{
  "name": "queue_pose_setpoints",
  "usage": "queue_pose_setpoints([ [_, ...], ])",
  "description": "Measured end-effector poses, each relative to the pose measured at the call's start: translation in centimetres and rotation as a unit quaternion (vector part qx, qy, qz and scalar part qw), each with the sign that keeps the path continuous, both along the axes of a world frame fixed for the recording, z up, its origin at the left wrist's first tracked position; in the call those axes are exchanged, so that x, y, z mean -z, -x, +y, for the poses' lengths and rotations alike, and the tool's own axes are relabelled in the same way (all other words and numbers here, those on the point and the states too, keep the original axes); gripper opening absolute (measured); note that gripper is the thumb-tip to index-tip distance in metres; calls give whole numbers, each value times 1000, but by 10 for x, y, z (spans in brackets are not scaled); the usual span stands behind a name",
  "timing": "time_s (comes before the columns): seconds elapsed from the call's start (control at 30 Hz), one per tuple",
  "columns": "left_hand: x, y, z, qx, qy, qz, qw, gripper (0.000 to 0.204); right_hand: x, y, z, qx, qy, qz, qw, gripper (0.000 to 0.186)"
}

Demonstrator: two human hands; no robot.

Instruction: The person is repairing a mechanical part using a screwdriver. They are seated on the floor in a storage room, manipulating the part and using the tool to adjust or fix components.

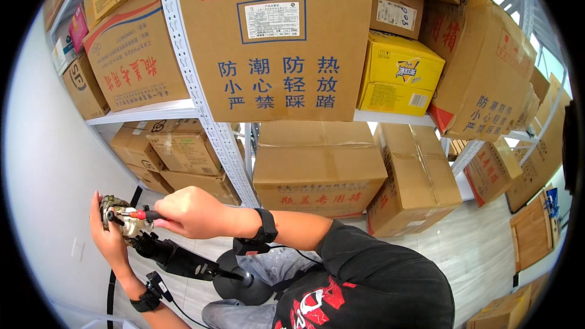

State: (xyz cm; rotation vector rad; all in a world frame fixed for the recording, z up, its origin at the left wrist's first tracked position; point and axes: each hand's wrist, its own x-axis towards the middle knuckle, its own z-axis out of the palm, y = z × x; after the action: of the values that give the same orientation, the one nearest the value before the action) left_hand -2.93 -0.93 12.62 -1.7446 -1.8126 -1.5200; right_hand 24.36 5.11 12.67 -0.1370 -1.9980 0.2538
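My left hand is closed around the side of a small device head, which has white plastic and a dark patterned housing. My right hand grips a red-and-black screwdriver, its metal shaft reaching over the white plastic; whether the tip sits in a screw is too small to tell. Below both hands, the head joins a black pole that slants down to a round black base on the floor between my legs. Black straps with small units circle both wrists, with cables hanging from them.
Metal shelving holds many cardboard cartons and a yellow box in front of me. A white wall rises at the left. Light floor shows at the right, beside a leaning wooden board and more cartons.
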Motion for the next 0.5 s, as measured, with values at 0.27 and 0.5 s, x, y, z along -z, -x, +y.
queue_pose_setpoints([
  [0.27, -4, -9, 2, 0, -19, -12, 1000, 48, -30, -14, -18, 96, 77, -57, 991, 36],
  [0.5, -1, -2, 1, -1, -27, -1, 1000, 50, -18, -3, -8, 57, 29, -10, 998, 27],
])
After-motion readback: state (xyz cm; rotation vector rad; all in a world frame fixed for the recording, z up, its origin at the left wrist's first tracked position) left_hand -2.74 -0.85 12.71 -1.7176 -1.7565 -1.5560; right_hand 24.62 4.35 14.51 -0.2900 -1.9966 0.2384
